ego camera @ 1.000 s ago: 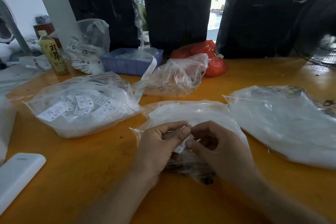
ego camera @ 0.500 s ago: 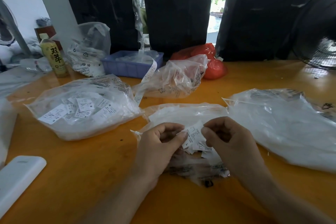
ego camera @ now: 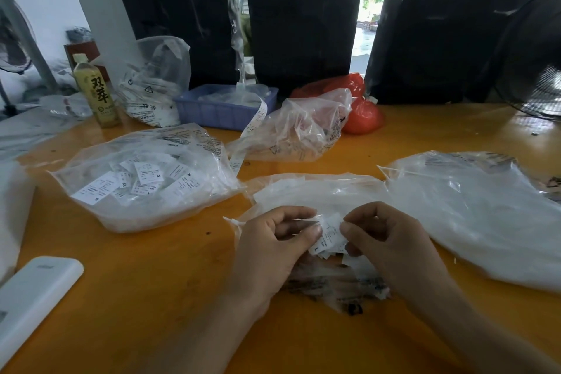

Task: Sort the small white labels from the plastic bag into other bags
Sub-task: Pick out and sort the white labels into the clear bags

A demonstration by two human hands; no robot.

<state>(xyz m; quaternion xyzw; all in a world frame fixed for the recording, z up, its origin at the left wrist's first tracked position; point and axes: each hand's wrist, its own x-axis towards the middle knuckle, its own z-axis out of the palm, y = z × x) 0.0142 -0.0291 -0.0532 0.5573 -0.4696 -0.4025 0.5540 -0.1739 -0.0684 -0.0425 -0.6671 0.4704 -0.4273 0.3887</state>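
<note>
Head view: fingertips (ego camera: 315,232) of the left hand (ego camera: 273,252) and right hand (ego camera: 391,246) pinch a small bunch of white labels (ego camera: 329,237) above the near plastic bag (ego camera: 318,194). Judged step: reading sizes. Next, each label must go into its matching bag, perhaps the left bag (ego camera: 145,179).

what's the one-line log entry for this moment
step: sorting labels | left hand: pinches label stack | right hand: pinches same stack | source bag: under hands | table: orange
</note>
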